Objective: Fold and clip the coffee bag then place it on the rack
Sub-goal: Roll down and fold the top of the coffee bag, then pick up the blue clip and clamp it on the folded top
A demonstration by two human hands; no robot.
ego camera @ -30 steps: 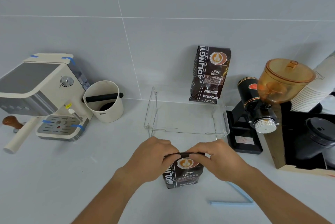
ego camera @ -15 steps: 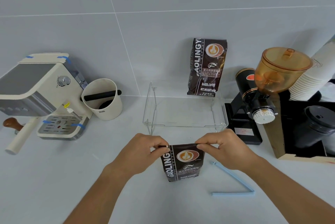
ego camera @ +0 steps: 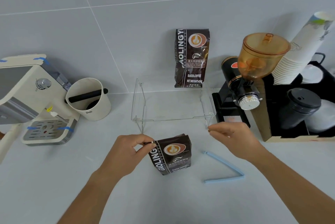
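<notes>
On the right there's a black organizer box (ego camera: 282,111) with a stack of paper cups (ego camera: 297,49) leaning out of the back and a stack of dark cup lids (ego camera: 299,107) sitting in the front part. The white tub (ego camera: 88,100) next to the espresso machine (ego camera: 30,96) has a black bar across its mouth and something dark at the bottom, can't make out what. The grinder (ego camera: 250,78) has an amber hopper with its lid on, contents too hazy to call. The clear rack (ego camera: 172,104) in the middle carries one tall coffee bag (ego camera: 192,57) at its back, upright against the wall. The coffee bag being worked on (ego camera: 171,155) stands on the counter just in front of the rack, top folded down. The left hand (ego camera: 126,151) comes in from below with thumb and forefinger pinched tight on the folded top's left corner. The right hand (ego camera: 233,138) is off the bag, hovering to its right near the rack's front right leg, fingers loosely curled with thumb and forefinger tips together, holding nothing that I can see. The blue clip (ego camera: 224,167) lies spread open in a V on the counter, right of the bag and under that hand.
</notes>
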